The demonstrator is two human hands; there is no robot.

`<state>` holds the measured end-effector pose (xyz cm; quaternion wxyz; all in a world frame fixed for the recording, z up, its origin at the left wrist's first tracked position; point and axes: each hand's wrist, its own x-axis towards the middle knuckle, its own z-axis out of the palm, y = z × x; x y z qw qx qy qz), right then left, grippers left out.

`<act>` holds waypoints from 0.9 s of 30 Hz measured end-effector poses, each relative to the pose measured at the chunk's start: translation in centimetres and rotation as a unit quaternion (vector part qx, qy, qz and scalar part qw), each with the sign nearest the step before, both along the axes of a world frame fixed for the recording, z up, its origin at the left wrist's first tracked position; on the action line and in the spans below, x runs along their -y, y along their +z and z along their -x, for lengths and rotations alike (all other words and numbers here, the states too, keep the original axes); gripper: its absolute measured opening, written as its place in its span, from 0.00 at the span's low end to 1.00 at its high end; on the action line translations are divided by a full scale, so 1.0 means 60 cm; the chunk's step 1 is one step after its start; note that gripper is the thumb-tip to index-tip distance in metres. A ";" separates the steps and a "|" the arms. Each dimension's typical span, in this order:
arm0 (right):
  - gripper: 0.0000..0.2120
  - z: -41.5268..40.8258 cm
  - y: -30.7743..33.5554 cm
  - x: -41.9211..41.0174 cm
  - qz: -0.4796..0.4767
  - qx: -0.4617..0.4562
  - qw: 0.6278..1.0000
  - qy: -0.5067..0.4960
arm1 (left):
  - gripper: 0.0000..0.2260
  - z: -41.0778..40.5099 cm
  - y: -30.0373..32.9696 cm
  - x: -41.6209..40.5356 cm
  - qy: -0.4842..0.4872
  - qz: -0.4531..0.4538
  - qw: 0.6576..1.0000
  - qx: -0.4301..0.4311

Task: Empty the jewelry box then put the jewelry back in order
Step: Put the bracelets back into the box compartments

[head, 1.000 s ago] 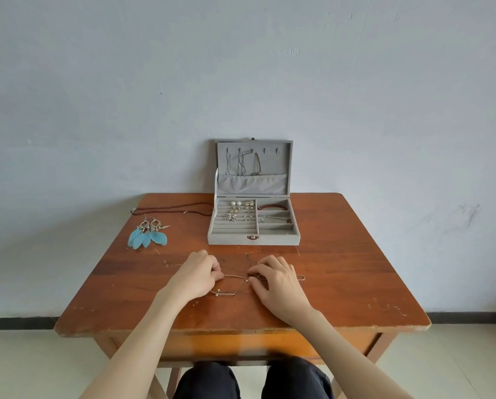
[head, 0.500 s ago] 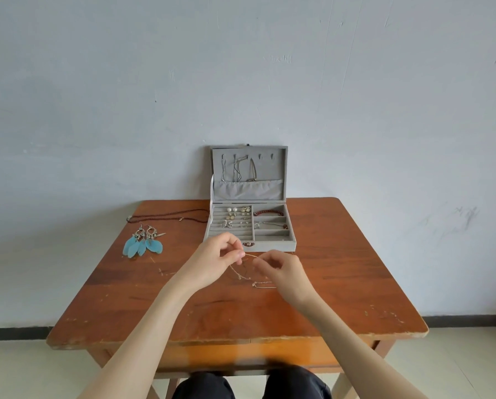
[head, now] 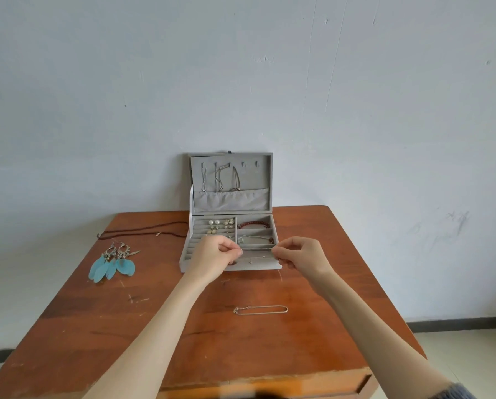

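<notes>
Over the front of the box (head: 231,266), at the back edge of the table (head: 327,283), you hold a thin chain (head: 257,249) pulled straight between your hands. Your left hand (head: 215,259) pinches one end and your right hand (head: 303,254) pinches the other end. The box lid stands open against the wall. Near the table's front edge lies a second chain (head: 260,309), well apart from your hands. By the left edge lie blue feather earrings (head: 112,263) and a dark cord (head: 143,229).
</notes>
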<state>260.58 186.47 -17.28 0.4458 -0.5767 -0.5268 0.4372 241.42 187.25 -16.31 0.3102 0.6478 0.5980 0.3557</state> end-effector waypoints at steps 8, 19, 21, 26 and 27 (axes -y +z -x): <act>0.04 -0.007 -0.024 -0.075 -0.014 0.169 0.985 -0.032 | 0.02 -0.030 -0.025 -0.071 0.013 -0.045 0.993 -0.104; 0.07 0.009 -0.015 -0.088 -0.049 0.409 0.909 0.056 | 0.06 -0.031 -0.038 -0.078 -0.017 -0.054 0.976 -0.209; 0.08 0.014 -0.013 -0.087 -0.049 0.452 0.888 0.065 | 0.05 -0.033 -0.039 -0.080 -0.015 -0.041 0.975 -0.219; 0.09 0.021 -0.013 -0.089 -0.045 0.498 0.864 0.062 | 0.06 -0.037 -0.043 -0.085 -0.003 -0.018 0.972 -0.233; 0.09 0.022 -0.013 -0.090 -0.043 0.504 0.860 0.063 | 0.06 -0.037 -0.044 -0.086 -0.003 -0.018 0.972 -0.234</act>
